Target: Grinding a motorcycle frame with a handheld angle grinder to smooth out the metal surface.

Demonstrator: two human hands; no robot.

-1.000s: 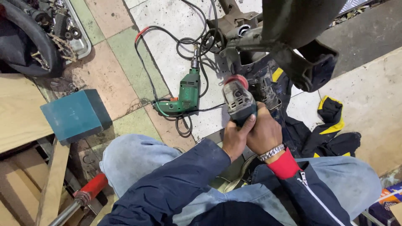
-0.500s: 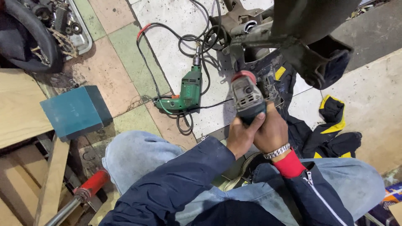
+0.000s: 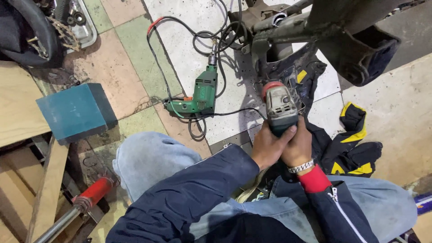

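Both arms stretch forward over the knees, and the left hand (image 3: 268, 146) and right hand (image 3: 298, 147) wrap their fingers tight around the grey grinder (image 3: 280, 108), which points up at the dirty metal frame (image 3: 310, 27), with the green drill (image 3: 198, 96) lying on bare floor tiles just beside.

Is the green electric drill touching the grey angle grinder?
Apart. The head view shows bare tile between the green electric drill and the grey angle grinder.
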